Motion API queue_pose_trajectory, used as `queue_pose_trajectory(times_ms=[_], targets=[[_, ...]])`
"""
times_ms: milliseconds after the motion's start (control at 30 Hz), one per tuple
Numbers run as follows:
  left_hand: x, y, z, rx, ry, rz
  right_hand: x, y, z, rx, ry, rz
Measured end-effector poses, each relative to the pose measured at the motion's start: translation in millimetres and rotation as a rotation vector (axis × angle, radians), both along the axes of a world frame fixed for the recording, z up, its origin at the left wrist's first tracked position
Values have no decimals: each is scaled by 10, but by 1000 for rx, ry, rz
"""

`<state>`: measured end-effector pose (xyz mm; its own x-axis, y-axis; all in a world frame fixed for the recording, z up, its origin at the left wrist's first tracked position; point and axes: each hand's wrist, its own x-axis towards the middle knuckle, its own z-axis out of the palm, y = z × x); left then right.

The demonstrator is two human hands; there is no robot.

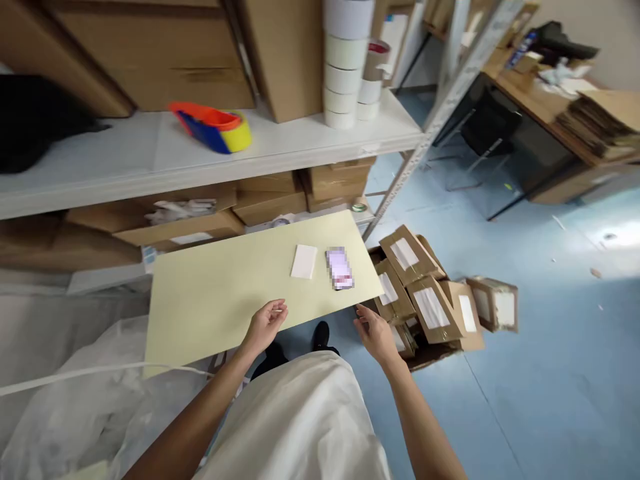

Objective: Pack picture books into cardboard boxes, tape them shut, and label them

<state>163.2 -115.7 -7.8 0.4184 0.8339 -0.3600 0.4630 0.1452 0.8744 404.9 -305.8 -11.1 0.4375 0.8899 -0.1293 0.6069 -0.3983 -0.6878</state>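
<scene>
A pale yellow board (210,287) lies in front of me like a tabletop. On its right half rest a small white rectangular pad or card stack (304,261) and a phone (340,268) whose screen is pixelated. My left hand (267,325) hovers at the board's front edge, loosely curled, with nothing visible in it. Near the board's front right corner is my right hand (376,335), its fingers bent and a little apart, also with nothing seen in it. Whether its fingertips touch the edge I cannot tell.
Behind the board, a grey shelf (300,157) bears white tape rolls (345,80), an orange, blue and yellow tape dispenser (213,127) and cardboard boxes (155,53). Labelled cartons (430,307) are piled on the floor at right. Clear plastic sheeting (95,400) lies at left. A desk (540,100) stands far right.
</scene>
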Motion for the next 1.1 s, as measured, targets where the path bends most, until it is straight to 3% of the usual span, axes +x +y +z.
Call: queue_pose_trajectory(times_ms=[200,367,533,667,767,900,1100], targets=[[-794,-298,-31,-5,-64,281,-576,769,219,-162,-232,484],[-1553,-479,-74,15,-122,490,-1406,1286,362,-230,-365,805],[-2387,-721,-232,-70,-159,790,-2406,1524,303,-165,-319,1034],[-2913,-1009,-201,-233,-259,1108,-3108,1604,280,-189,-294,1237],[-3151,-1269,-132,-291,-345,1340,-3469,1685,310,-216,-258,1408],[-3250,-1564,-123,-322,-369,1601,-3719,1877,249,-217,-282,1609],[-3229,-1880,-78,-157,-244,1763,-4096,2243,-38,-123,-358,1948]])
